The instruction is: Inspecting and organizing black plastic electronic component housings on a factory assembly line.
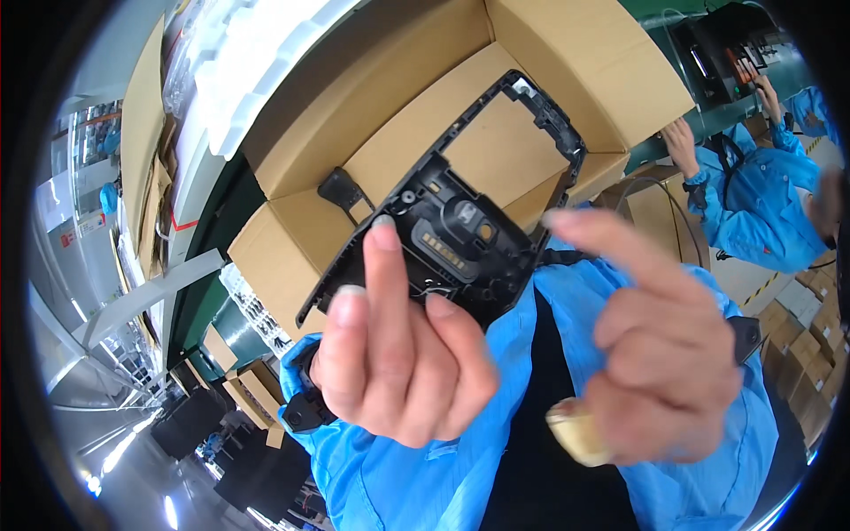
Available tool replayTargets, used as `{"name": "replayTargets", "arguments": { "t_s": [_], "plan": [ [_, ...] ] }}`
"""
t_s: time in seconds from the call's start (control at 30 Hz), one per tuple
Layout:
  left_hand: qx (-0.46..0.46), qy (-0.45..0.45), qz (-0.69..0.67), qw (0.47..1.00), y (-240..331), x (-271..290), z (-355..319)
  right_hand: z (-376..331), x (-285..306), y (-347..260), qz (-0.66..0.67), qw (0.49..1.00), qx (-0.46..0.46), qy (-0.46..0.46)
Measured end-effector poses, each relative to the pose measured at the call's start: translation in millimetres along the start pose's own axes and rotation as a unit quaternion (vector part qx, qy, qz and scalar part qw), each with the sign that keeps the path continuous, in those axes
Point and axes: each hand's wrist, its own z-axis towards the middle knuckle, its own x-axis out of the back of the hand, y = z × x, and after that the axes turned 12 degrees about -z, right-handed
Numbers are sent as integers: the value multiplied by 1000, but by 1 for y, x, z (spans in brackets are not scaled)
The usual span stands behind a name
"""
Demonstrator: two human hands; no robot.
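The person's right hand (664, 354), blurred, fills the right of the frame, its index finger pointing at the black plastic housing (465, 232); whether its grip holds anything cannot be told. Left of it, the left hand (403, 372) has its grip on the housing, mid-frame. Behind stands an open cardboard box (567, 62); at upper right, a blue-clad co-worker (753, 212).

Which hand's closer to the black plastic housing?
Left. The left hand holds the black plastic housing at its lower part; the right hand, blurred, is by its right edge, contact unclear.
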Motion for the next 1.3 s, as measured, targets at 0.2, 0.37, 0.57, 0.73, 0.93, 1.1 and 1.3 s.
{"name": "replayTargets", "arguments": {
  "t_s": [0.2,0.37,0.57,0.73,0.93,1.1,1.3],
  "plan": [
    [6,-49,17,999,5,4,1,-1,-32,-12,-83,994,26,73],
    [11,60,32,998,5,-12,6,-3,-45,-10,-101,989,14,104],
    [36,56,29,997,7,-10,6,-2,-49,-9,-114,987,15,110],
    [57,86,38,994,10,-12,2,-2,-49,-9,-110,988,15,104],
    [32,46,5,998,7,-5,-3,-4,-49,-9,-114,988,24,98],
    [56,44,-3,997,17,0,-8,-4,-47,-11,-125,987,31,99],
    [71,38,2,997,12,0,-3,-6,-41,-1,-83,992,48,84]
  ]
}}
